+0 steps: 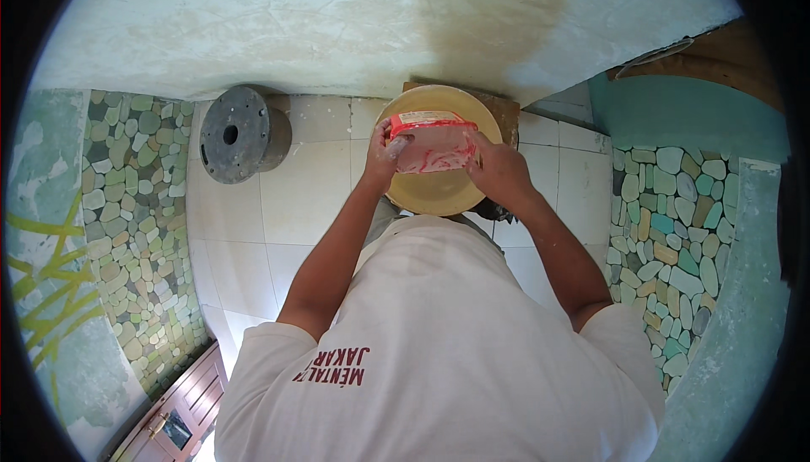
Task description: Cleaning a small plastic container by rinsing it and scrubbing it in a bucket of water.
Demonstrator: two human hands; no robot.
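Note:
Between both hands I hold a red rectangular plastic tub (434, 148), tilted, with a pale label strip along its upper side and whitish smears over its face. My left hand (383, 156) closes around its left end, whitish residue on the fingers. At the right end, my right hand (499, 171) grips the edge. Directly below the tub stands a round yellowish basin (430, 195); part of its inside is hidden by the tub and my hands. What the basin contains, if anything, I cannot make out.
A brown board (509, 120) shows behind and beside the basin. To the left, a grey spool-like cylinder (245, 135) rests on pale floor tiles (308, 183). A stained wall (337, 23) rises ahead. Pebble-covered strips (139, 234) flank both sides, and a pinkish door (181, 407) stands lower left.

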